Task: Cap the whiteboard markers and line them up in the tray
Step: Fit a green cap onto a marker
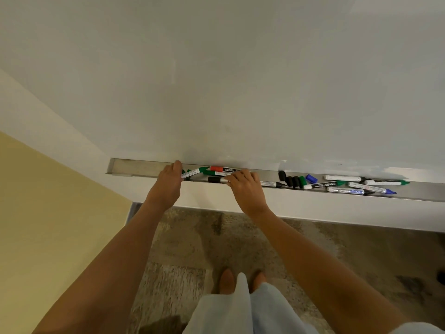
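A large white glossy whiteboard panel fills the upper view. To its left, a pale yellow painted wall meets it at a corner. Below the board runs a white ledge. The floor is mottled grey-brown carpet, under even, diffuse lighting.

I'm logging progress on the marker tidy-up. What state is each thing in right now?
left hand: grip on a green-capped marker
right hand: on a black-capped marker
red-capped marker: capped
loose caps: off
blue-tipped marker: uncapped
tray: left end bare
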`<state>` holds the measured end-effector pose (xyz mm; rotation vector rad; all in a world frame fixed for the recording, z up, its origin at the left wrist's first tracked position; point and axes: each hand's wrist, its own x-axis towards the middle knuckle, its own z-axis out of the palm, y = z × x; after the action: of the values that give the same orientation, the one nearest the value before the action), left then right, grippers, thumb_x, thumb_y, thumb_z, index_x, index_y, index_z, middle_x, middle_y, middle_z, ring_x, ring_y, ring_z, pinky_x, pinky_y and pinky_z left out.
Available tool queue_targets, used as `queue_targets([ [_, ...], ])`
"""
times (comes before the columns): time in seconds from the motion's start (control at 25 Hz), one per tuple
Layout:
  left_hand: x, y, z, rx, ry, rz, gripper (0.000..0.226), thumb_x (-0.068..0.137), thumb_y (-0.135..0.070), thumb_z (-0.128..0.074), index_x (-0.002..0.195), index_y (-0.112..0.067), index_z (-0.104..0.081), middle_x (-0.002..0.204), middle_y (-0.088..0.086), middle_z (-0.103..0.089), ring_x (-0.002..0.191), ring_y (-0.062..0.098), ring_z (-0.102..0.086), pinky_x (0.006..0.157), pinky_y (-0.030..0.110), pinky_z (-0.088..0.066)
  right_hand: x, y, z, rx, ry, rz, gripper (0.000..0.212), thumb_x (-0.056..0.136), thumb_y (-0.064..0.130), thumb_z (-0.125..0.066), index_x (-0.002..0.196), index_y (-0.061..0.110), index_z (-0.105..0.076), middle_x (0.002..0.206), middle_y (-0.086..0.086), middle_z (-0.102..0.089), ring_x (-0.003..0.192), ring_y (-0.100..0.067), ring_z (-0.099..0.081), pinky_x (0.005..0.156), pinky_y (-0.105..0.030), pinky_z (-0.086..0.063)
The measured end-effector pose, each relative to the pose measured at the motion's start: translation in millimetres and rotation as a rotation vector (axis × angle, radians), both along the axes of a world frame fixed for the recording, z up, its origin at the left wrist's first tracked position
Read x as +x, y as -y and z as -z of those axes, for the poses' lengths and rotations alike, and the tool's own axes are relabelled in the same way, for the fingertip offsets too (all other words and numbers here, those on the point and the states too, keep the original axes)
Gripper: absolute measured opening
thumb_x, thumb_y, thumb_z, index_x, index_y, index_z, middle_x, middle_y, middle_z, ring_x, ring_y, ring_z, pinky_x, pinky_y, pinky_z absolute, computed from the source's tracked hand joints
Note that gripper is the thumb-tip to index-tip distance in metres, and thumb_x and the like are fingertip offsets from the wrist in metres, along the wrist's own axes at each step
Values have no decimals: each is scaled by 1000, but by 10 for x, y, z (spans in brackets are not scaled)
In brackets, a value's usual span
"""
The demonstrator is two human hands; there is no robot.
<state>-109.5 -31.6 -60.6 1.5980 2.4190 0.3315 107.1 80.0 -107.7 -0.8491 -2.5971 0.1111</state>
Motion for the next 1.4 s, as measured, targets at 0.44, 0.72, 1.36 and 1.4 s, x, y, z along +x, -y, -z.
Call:
queue_targets([
  [0.44,-93,357,104,145,180,-265,21,96,2,-45,112,10,-56,107,25,-52,87,27,-46,77,32,-39,-681,45,-135,-199,9,-154,12,91,6,-62,97,1,-71,100,-15,-66,90,-28,-61,78,-37,-53],
  [0.72,-107,460,84,210,301,-358,17,91,-2,-54,104,6,-62,100,18,-54,82,22,-49,73,31,-40,-1148,115,-194,-238,167,-423,31,91,-3,-59,122,3,-63,119,-16,-64,106,-30,-59,91,-36,-51],
  [1.36,35,569,301,114,544,-339,10,88,-14,-65,97,-9,-66,86,4,-66,78,18,-63,63,13,-42,-1048,154,-242,-688,-448,-116,16,95,11,-57,111,9,-59,104,-5,-65,91,-10,-61,82,-17,-52],
  [1.4,57,558,308,101,549,-306,11,88,-15,-66,97,-10,-66,86,2,-66,78,16,-63,63,12,-42,-984,175,-248,-770,-533,-67,17,95,11,-59,112,9,-60,103,-2,-66,90,-6,-62,81,-12,-51],
])
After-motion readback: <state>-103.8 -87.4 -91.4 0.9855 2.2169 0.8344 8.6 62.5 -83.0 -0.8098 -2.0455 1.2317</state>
